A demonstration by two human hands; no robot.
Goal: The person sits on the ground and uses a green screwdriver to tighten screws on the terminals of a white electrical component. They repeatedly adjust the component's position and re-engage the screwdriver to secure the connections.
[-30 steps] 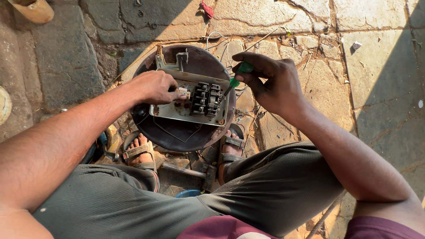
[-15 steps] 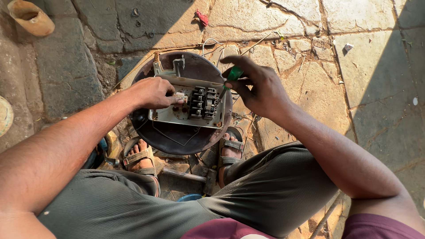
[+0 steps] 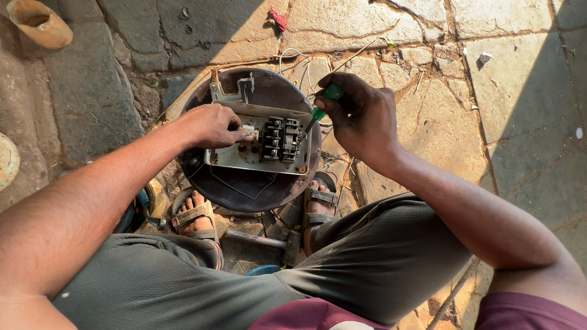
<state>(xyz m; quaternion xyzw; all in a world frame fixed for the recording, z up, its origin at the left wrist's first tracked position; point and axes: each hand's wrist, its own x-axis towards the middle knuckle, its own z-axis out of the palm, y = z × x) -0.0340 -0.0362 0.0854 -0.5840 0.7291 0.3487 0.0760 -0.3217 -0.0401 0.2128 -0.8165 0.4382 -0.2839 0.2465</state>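
Note:
A pale metal plate (image 3: 235, 156) carrying a black terminal block (image 3: 279, 140) lies on a round dark pan (image 3: 244, 189) set on the stone floor. My left hand (image 3: 211, 125) rests on the plate's left part, its fingers pinching a small pale part beside the block. My right hand (image 3: 361, 116) grips a green-handled screwdriver (image 3: 324, 104), whose tip points down at the block's right side. Thin wires run from behind the pan.
My sandalled feet (image 3: 197, 214) sit under the pan, with a hammer (image 3: 269, 241) between them on the cracked stone paving (image 3: 520, 91). A clay-coloured vessel (image 3: 36, 23) lies at the top left, a red scrap (image 3: 279, 19) at the top.
My right hand has kept the screwdriver at the block's right side, shifting slightly. The left hand stays on the plate. The camera has moved a little.

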